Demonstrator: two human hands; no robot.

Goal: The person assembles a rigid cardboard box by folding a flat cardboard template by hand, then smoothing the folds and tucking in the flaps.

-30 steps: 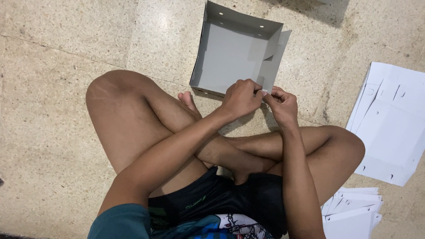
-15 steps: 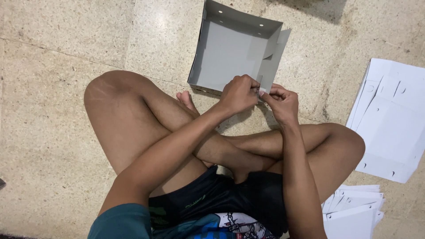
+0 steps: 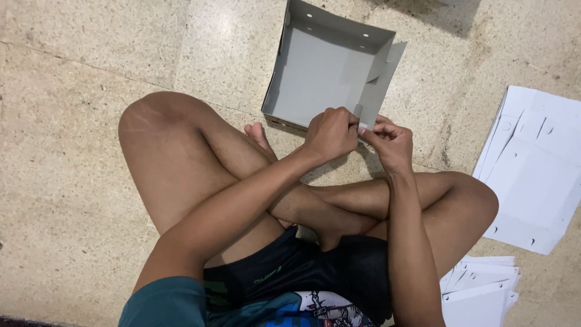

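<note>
Head cam: left hand and right hand both pinch the near corner flap of a grey cardboard box; white sheets lie well right of the grip.

- I am viewing a person from the head camera who is wearing a dark teal short-sleeved top, its sleeve hem showing at the lower left of the frame.
- The front of the top is carrying a bright printed graphic in blue, white and red.
- The person is wearing black shorts with a small green marking on the fabric near one leg.
- Both forearms, the left hand and the right hand are showing bare, with no watch, ring or glove.
- The legs and feet are going uncovered: no socks, no shoes.
</note>
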